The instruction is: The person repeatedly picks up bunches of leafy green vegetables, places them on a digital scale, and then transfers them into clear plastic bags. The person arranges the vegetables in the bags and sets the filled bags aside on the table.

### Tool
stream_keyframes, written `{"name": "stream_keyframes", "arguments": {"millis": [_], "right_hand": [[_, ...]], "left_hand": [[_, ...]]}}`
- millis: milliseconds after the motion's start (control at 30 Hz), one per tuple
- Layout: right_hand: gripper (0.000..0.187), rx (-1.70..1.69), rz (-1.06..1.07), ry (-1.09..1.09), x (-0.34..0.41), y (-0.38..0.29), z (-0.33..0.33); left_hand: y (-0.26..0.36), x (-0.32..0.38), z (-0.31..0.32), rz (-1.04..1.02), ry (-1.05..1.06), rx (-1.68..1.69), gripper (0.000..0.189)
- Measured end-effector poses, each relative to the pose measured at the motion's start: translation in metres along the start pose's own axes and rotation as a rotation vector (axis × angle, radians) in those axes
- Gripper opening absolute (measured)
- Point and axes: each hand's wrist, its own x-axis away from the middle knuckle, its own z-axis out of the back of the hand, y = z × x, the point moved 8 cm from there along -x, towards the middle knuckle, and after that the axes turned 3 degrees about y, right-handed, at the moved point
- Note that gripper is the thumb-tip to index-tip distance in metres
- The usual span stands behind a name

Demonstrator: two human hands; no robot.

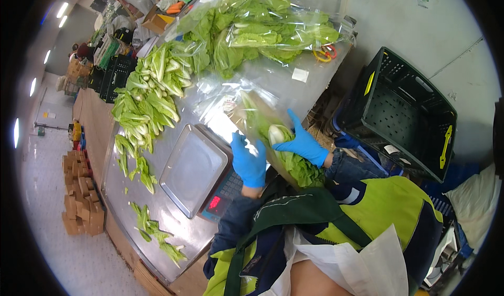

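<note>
My right hand (301, 143), in a blue glove, grips a bunch of leafy green lettuce (301, 168) close to my body. Its thumb lies across the pale stem end, and the forefinger points away. Clear plastic film (252, 118) surrounds or lies against the bunch. My left hand (249, 162), also gloved in blue, is beside the film with its fingers raised; whether it pinches the plastic I cannot tell. Left of that hand stands a digital scale with a bare metal pan (197, 170) and a lit red display (214, 202).
Loose lettuce (151, 95) is heaped on the steel table (185, 233), with scraps (155, 231) nearer me. Bagged lettuce (252, 28) lies at the back, beside red-and-yellow-handled scissors (325, 54). A black plastic crate (401, 114) stands right. Cardboard boxes (80, 193) are stacked on the left floor.
</note>
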Motion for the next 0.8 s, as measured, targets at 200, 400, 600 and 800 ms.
{"name": "stream_keyframes", "arguments": {"millis": [200, 400, 600, 800], "right_hand": [[0.085, -0.025, -0.166, -0.164, 0.054, 0.028, -0.011], [0.043, -0.162, -0.012, -0.206, 0.070, 0.013, 0.011], [0.030, 0.001, 0.213, -0.144, -0.027, -0.076, -0.006], [0.029, -0.038, 0.589, -0.141, -0.085, -0.217, -0.002]], "left_hand": [[0.018, 0.034, -0.003, -0.533, -0.182, -0.320, 0.031], [-0.010, 0.040, 0.051, -0.296, -0.200, -0.130, 0.040], [0.007, -0.079, 0.093, -0.198, 0.090, 0.047, 0.028], [0.031, -0.170, 0.130, -0.229, 0.031, 0.099, 0.017]]}}
